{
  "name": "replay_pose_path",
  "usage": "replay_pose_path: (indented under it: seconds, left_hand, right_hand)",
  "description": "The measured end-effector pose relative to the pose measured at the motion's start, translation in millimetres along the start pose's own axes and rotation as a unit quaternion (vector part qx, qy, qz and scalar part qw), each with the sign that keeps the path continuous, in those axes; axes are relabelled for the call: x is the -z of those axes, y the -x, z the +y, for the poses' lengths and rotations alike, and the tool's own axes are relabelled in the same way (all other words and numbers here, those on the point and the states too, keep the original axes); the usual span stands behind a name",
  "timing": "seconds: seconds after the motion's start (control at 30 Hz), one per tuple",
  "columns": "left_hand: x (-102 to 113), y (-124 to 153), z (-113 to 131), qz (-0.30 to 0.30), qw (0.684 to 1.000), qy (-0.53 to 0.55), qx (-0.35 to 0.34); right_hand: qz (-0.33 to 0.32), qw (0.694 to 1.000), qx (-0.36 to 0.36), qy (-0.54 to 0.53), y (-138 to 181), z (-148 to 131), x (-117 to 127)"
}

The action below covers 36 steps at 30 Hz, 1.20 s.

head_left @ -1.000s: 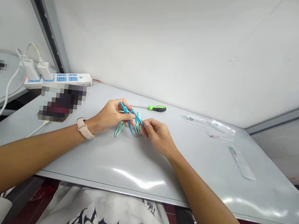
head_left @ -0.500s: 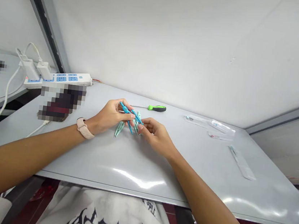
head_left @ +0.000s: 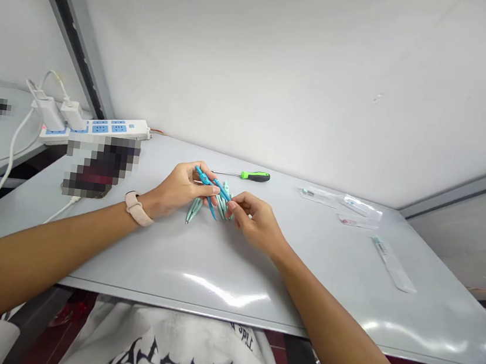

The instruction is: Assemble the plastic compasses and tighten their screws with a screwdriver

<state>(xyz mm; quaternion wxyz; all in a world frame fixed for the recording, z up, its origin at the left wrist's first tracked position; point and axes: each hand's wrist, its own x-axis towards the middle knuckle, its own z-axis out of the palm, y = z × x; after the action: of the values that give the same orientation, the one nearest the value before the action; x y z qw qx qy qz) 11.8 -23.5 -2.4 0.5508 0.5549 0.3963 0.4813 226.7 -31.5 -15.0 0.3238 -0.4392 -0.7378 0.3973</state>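
My left hand [head_left: 178, 190] is shut on a slim blue drawing compass [head_left: 211, 192], holding its upper end between thumb and fingers. My right hand [head_left: 256, 222] pinches the compass's far arm near the tip. Below both hands lie pale teal plastic pieces, likely a second compass. One leg [head_left: 194, 209] shows clearly, and another part [head_left: 222, 206] sits partly hidden under my fingers. A pale pink watch strap [head_left: 137, 209] circles my left wrist. Both hands are over the middle of a grey metal table [head_left: 172, 256].
A green-and-black screwdriver [head_left: 255, 176] lies beyond my hands. Clear plastic packets [head_left: 360, 208] and a long sleeve packet [head_left: 392, 265] lie to the right. At the back left are a white power strip [head_left: 94, 130] with chargers and a pixelated object [head_left: 98, 167] with a cable.
My right hand has moved slightly left and closer to my left hand, its fingers now covering more of the teal piece. The blue compass is held much as before.
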Motion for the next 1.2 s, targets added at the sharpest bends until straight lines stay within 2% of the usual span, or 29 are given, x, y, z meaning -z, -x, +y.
replay_pose_path:
  seconds: [0.13,0.3,0.47,0.67,0.87,1.07,1.2]
  left_hand:
    - [0.0,-0.5,-1.1,0.0,1.0,-0.001,0.0]
    - [-0.1,-0.7,-1.0,-0.002,1.0,-0.006,0.0]
    - [0.2,-0.8,-0.4,-0.005,1.0,-0.002,-0.001]
    - [-0.7,0.4,1.5,0.001,1.0,0.002,0.005]
    - [-1.4,1.0,2.8,0.002,1.0,-0.005,0.009]
    - [0.0,0.5,0.5,-0.002,1.0,-0.003,0.005]
    - [0.4,0.3,0.2,-0.003,1.0,0.001,0.004]
  right_hand:
    - [-0.034,0.999,-0.01,0.008,0.0,0.6,-0.9]
    - [0.011,1.0,0.001,0.005,-0.5,2.1,-1.6]
    - [-0.04,0.999,0.014,0.025,0.3,1.7,-0.5]
    - [0.02,0.999,0.016,0.02,0.9,-1.4,-1.2]
    - [-0.013,0.999,0.008,0.043,1.0,-4.7,2.2]
    - [0.023,0.999,0.021,0.033,0.7,-3.1,0.4]
    - [0.017,0.997,0.037,0.061,1.8,-2.9,0.2]
